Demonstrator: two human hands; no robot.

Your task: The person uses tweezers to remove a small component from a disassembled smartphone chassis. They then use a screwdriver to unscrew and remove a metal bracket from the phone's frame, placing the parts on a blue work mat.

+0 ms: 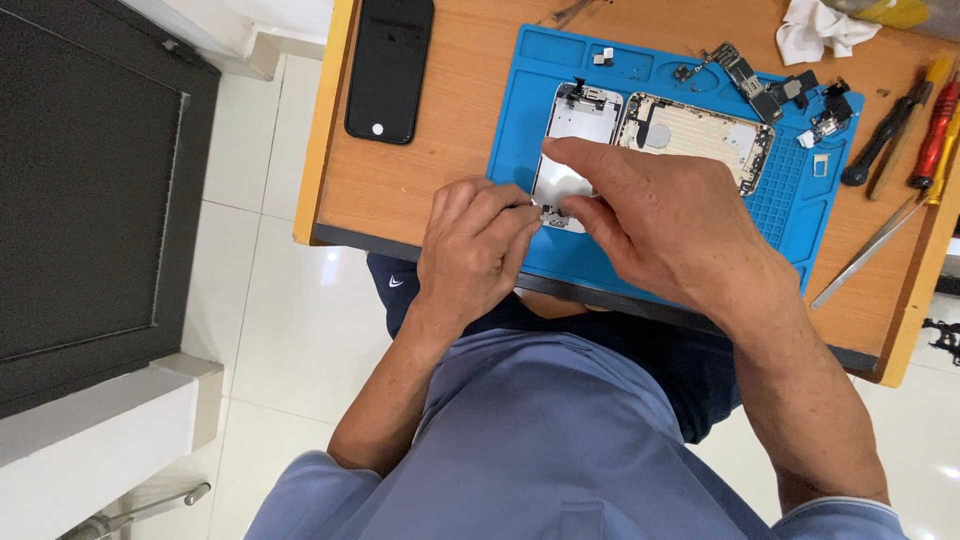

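Observation:
A disassembled phone screen panel (578,125) lies back side up on a blue repair mat (520,110). Beside it on the right rests the open gold phone housing (700,135). My left hand (475,245) is curled at the panel's near end, fingertips pinched on its lower edge by the home button area. My right hand (660,215) lies over the panel's lower part, forefinger stretched across it and thumb pressing near the same edge. What sits under the fingers is hidden.
A black phone (390,65) lies face up on the wooden table (440,150) at left. A logic board and small parts (760,85) sit at the mat's far right. Screwdrivers (915,125) and tweezers (865,255) lie right; a white cloth (820,28) at top.

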